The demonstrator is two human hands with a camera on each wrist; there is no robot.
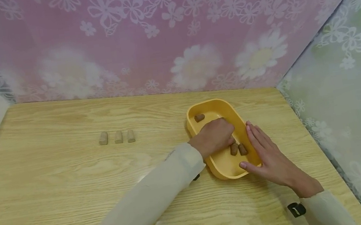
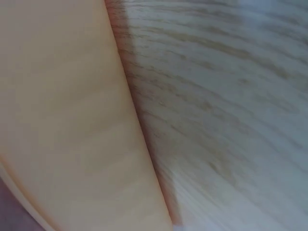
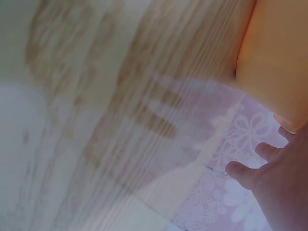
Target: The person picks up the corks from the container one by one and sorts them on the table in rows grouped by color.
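A: Blocks (image 1: 234,149)?
B: Three visible in tray (image 1: 224,164), towards desk's (image 1: 73,189) back-right corner. Left hand (image 1: 216,133) curled in, grip hidden. Right hand (image 1: 271,159) straight-fingered, touching right edge, grasping nothing.
A: Step?
B: Picking or placing, unclear. Next: lift clear of rim.

So the table (image 1: 58,202), all pale yellow wood with wavy grain and a soft shine, is carrying three small tan blocks (image 1: 118,137) in a short row, the leftmost a touch further out, and over to the right, well apart, there's the yellow tub (image 1: 225,164), round-cornered and sitting aslant!
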